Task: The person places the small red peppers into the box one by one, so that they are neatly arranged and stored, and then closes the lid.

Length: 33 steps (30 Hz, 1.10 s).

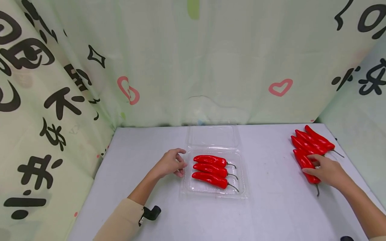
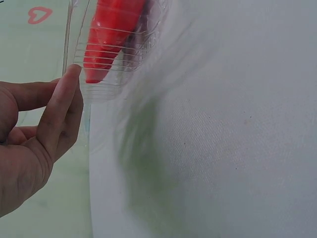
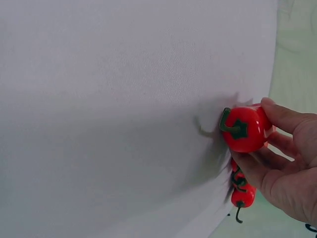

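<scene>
In the head view, my right hand grips a red chili pepper at the table's right side, its thumb and fingers on opposite sides. The pepper's green stem points toward the camera in the right wrist view. Just beyond lie three more red chili peppers, side by side. My left hand is by the left edge of a clear plastic container, fingers loosely bent and fingertips right at its wall. Inside it, three red chili peppers lie in a row, stems to the right.
The container's clear lid is folded back toward the curtain. A white table holds everything. Printed curtains hang at the back and on both sides. A black wrist camera sits at my left sleeve.
</scene>
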Tool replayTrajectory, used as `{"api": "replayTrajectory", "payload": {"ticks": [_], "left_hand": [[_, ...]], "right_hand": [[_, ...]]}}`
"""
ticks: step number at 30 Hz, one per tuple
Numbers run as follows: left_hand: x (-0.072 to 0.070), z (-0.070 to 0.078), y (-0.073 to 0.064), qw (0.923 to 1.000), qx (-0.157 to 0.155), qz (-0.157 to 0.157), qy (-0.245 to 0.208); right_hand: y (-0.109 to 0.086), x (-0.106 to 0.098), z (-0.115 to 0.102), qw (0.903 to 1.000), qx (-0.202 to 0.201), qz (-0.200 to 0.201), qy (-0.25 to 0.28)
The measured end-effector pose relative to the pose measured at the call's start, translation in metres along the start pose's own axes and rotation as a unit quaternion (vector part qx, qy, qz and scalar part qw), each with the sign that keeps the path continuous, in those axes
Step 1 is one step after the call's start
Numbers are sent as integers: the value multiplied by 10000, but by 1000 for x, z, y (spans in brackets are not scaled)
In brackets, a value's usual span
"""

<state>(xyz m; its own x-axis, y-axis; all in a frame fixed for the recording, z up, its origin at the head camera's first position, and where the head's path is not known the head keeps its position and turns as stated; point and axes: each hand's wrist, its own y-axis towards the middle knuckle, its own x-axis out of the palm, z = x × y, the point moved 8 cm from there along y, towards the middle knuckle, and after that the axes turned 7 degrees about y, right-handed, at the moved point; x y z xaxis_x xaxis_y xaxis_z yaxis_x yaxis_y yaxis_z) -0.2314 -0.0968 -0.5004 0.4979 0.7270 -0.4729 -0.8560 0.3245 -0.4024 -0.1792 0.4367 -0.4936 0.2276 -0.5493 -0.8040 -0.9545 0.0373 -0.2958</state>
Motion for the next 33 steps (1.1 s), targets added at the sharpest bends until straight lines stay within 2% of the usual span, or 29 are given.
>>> {"api": "replayTrajectory", "payload": {"ticks": [21, 33], "left_hand": [[0, -1, 1, 9999, 92, -51, -38], [0, -2, 2, 10000, 74, -11, -7]], "right_hand": [[-2, -3, -15, 9996, -235, -95, -82], [-4, -10, -43, 9969, -748, 134, -185]]}}
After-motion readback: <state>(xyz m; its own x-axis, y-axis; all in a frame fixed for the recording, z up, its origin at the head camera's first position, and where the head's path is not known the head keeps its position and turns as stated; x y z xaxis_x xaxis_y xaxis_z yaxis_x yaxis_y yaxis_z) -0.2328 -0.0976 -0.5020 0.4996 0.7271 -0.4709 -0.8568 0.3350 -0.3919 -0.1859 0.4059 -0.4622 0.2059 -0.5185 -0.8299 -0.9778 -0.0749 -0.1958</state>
